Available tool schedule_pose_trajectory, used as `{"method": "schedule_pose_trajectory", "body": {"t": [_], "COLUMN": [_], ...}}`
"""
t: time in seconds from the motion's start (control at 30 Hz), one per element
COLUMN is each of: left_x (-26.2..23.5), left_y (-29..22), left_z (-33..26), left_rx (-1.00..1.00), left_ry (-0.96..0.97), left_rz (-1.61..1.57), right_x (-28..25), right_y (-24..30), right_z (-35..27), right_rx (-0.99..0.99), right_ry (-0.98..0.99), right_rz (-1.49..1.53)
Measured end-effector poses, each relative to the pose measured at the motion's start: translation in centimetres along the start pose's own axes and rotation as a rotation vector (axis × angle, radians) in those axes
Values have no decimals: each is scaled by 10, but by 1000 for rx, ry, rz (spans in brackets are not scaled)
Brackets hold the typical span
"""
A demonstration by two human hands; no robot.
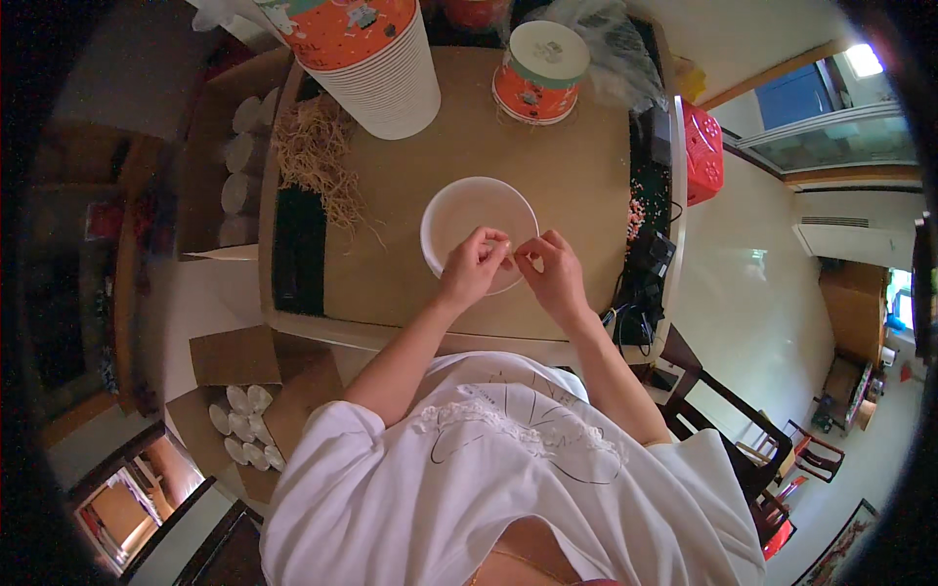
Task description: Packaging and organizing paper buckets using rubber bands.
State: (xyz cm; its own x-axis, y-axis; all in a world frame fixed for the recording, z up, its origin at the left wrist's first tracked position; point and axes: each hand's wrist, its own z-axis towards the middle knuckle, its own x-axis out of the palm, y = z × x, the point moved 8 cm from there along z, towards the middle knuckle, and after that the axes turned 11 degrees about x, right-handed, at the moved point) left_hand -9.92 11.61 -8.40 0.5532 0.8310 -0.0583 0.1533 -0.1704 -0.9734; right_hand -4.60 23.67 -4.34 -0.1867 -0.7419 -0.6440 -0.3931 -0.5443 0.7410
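Observation:
A round white paper tub (469, 203) stands on the table right in front of me, its inside facing up. Over its near rim my left hand (473, 266) and my right hand (555, 276) come together, thumbs and fingertips pinched. Whatever lies between the fingertips is too small to make out. Beyond and to the left leans a tall nested stack of white tubs (386, 88) with orange printed sides. A bundle of brown shredded paper (318, 156) lies beside that stack. At the back right is an orange printed tub (535, 93) with a pale lid.
Clear plastic wrapping (620, 59) sits at the back right corner. Small pink and white beads (635, 213) and black devices with cables (645, 273) line the right edge. A red plastic stool (702, 154) stands beyond it. Cardboard boxes (234, 356) with clear containers are at left.

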Motion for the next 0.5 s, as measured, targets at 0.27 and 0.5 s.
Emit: {"method": "schedule_pose_trajectory", "body": {"t": [0.27, 0.5], "left_x": [-5, -7], "left_y": [-7, 1], "left_z": [-5, -8], "left_rx": [178, 193], "left_ry": [26, 30], "left_rz": [343, 305], "right_x": [0, -1], "right_y": [5, 16], "right_z": [-2, -8], "right_rx": [-132, -204], "right_ry": [-4, -16], "right_rz": [2, 31]}}
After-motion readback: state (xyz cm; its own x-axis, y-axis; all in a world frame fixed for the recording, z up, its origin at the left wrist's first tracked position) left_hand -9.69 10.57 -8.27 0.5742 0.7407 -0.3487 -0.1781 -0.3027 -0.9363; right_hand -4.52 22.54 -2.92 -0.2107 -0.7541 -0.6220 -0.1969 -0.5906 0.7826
